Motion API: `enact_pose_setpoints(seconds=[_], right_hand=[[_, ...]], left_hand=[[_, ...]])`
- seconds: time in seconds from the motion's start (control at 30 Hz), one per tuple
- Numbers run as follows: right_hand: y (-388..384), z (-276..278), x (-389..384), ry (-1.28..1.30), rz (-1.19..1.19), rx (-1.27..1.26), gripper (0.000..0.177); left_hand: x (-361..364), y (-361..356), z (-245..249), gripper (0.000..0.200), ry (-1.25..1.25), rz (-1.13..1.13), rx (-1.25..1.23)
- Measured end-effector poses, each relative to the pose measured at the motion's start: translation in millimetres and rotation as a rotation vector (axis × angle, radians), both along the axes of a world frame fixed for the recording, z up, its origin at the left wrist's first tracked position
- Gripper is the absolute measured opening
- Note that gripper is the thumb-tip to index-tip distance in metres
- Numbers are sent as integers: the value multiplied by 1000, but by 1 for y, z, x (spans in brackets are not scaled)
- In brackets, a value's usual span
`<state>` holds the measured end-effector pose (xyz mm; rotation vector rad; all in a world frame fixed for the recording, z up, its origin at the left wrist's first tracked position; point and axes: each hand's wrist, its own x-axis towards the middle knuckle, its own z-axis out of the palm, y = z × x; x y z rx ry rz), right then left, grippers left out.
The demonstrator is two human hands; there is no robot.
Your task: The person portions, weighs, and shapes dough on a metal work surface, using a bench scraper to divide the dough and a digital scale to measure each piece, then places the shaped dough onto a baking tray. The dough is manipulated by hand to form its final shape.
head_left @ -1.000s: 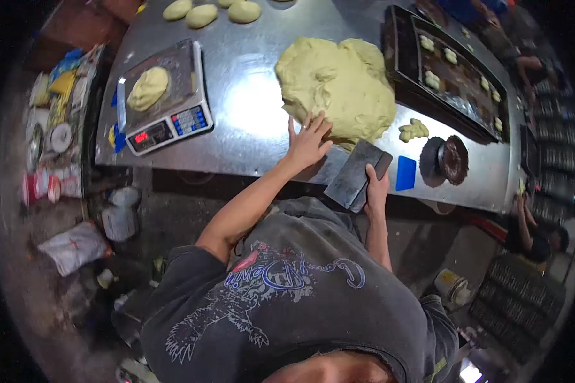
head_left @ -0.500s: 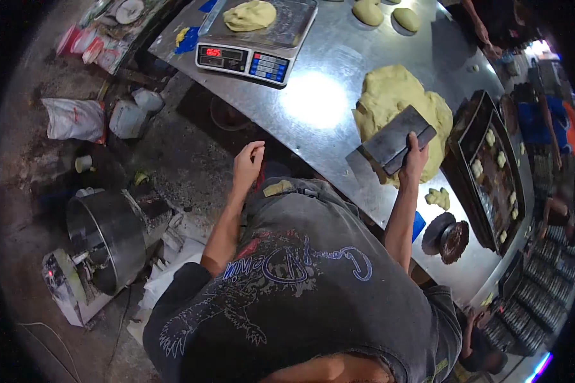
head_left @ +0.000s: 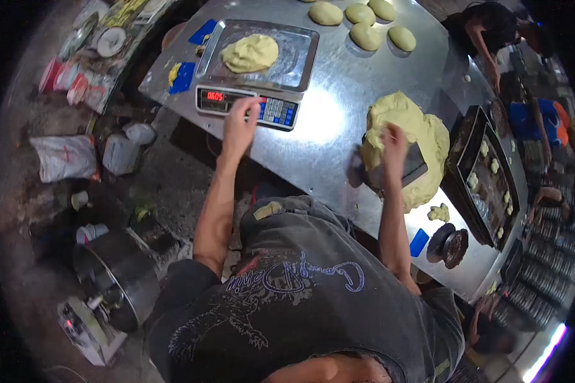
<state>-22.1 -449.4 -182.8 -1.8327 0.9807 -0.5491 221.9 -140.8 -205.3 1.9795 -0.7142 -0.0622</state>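
Note:
My left hand (head_left: 239,124) hovers at the front panel of a digital scale (head_left: 280,112), fingers loosely bent and slightly apart, holding nothing. The scale reads 0.605 in red, and a lump of dough (head_left: 252,53) lies on its steel pan (head_left: 294,70). Over the large yellow dough mass (head_left: 431,137) is my right hand (head_left: 395,150). Its fingers are a little blurred and look apart. A flat dark metal dough scraper (head_left: 415,165) rests against the dough beneath that hand, partly hidden by it, and seems out of its grasp.
Several rounded dough pieces (head_left: 365,36) sit at the table's far side. To the right is a dark baking tray (head_left: 457,163) with small dough bits. Blue plastic scrapers (head_left: 419,242) lie on the steel table (head_left: 326,166). A mixer bowl (head_left: 118,274) stands lower left; another person (head_left: 489,38) is at upper right.
My left hand has risen from beside my waist to the scale's panel. My right hand has shifted left and appears to have let go of the metal dough scraper. The view has tilted.

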Motion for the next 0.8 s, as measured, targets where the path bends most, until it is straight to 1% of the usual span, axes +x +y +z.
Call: enact_pose_setpoints(seconds=[0.03,0.07,0.1,0.13,0.17,0.23,0.3,0.33,0.37,0.43,0.47,0.53,0.57,0.6,0.63,0.67,0.7,0.77,0.8], right_hand=[[24,0,35,-176,175,194,30],[38,-2,71,-75,388,127,28],[66,17,106,-44,526,183,27],[84,15,141,-177,736,11,29],[96,22,173,-201,871,-107,31],[118,14,236,-144,907,-273,30],[125,-31,297,-177,892,-583,39],[130,-37,312,-134,929,-636,42],[133,-43,326,-128,910,-688,40],[145,-52,345,-113,884,-779,38],[145,-57,356,-94,850,-854,31],[152,-61,365,-88,769,-871,27],[152,-60,370,-89,722,-884,26],[149,-54,373,-57,743,-743,25],[146,-47,379,31,693,-516,29],[142,-40,386,121,640,-290,32],[139,-40,391,212,585,-65,35],[132,-53,393,-258,161,996,44],[128,-26,374,-379,120,1171,49]], left_hand=[[23,-2,10,28,-70,30,27],[45,-5,11,26,-122,56,25],[65,-8,8,23,-172,80,22],[83,-8,4,27,-182,87,114],[98,-7,-7,31,-193,87,236],[111,-4,-10,36,-215,-15,492],[110,-9,-8,41,-323,-104,638],[106,-9,-16,44,-473,-66,576],[105,-6,-24,46,-488,-73,573],[111,-3,-14,41,-390,-146,564],[111,-3,-10,40,-383,-157,562],[114,-5,-8,38,-369,-178,560],[115,-8,-8,37,-429,-165,543],[114,-11,-11,35,-488,-153,525],[113,-13,-18,34,-543,-142,506],[117,-20,-28,33,-635,-108,425],[120,-25,-28,34,-592,-120,458],[124,-34,-17,38,-499,-147,522],[128,-40,-14,41,-457,-129,594]])
